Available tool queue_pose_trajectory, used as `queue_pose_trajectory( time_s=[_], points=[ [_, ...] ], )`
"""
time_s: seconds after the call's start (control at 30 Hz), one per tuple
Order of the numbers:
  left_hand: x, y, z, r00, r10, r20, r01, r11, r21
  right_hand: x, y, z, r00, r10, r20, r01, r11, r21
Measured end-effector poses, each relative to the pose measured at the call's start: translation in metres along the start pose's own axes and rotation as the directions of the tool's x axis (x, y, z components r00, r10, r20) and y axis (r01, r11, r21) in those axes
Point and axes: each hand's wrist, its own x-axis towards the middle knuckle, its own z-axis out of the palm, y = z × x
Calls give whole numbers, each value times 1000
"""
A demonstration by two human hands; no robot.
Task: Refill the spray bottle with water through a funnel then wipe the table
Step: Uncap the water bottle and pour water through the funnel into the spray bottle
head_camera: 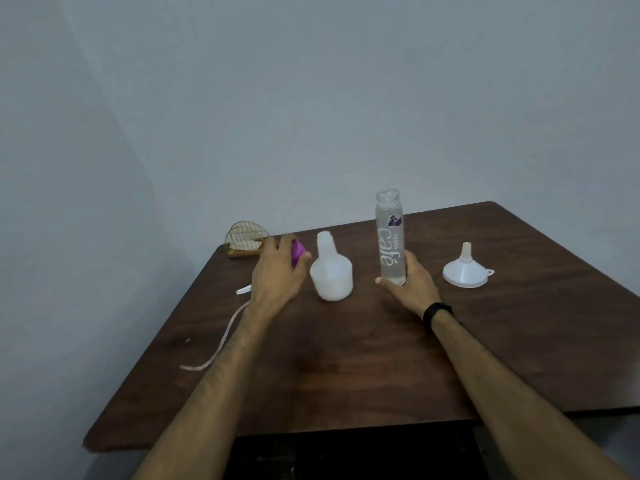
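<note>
On table (346, 368), right hand (412, 285) gripping bottle (390, 244)

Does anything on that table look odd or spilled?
Nothing spilled. The funnel sits upside down, spout up, right of the water bottle. The spray bottle stands open; its purple sprayer lies under the left hand, its tube trailing off the edge.

Dim, even indoor light falls on a dark wooden table (346, 368) — no hard shadows, only a faint sheen at its centre. The frame is soft and slightly blurred throughout, its edges bowed by the wide-angle lens — corners darkest.
</note>
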Motion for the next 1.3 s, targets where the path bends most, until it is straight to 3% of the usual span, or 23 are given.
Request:
queue_pose_trajectory(
  time_s=[0.1,0.2,0.4,0.57,0.73,0.87,0.97,1.1,1.2,1.3],
  points=[
    [-32,-29,8,984,-136,111,128,989,80,-2,0,-2,1000,4,-6,-4,1000,-30],
    [-53,-51,17,967,-221,128,204,970,130,-4,0,-1,1000,11,-15,-12,999,-40],
    [-70,-65,31,961,-246,125,213,949,231,-11,3,0,997,68,-22,-70,993,-92],
    [-82,-60,45,972,-223,79,190,935,300,-23,11,1,998,64,15,-54,927,-371],
    [-89,-38,56,982,-138,127,111,973,200,-31,5,5,992,90,83,-18,775,-632],
    [-86,-23,59,974,-165,153,158,986,54,-36,-1,1,990,107,90,-27,779,-627],
    [-79,-12,63,970,-147,195,150,989,4,-42,-3,-12,995,-51,-88,5,887,-461],
    [-82,8,82,911,-200,362,187,980,72,-46,3,-37,868,-307,-389,77,859,-507],
    [-83,18,94,871,-277,405,225,959,172,-35,13,-65,845,-285,-452,-8,838,-545],
    [-80,20,96,854,-303,424,220,947,235,-13,24,-92,930,-133,-344,-89,823,-560]
  ],
)
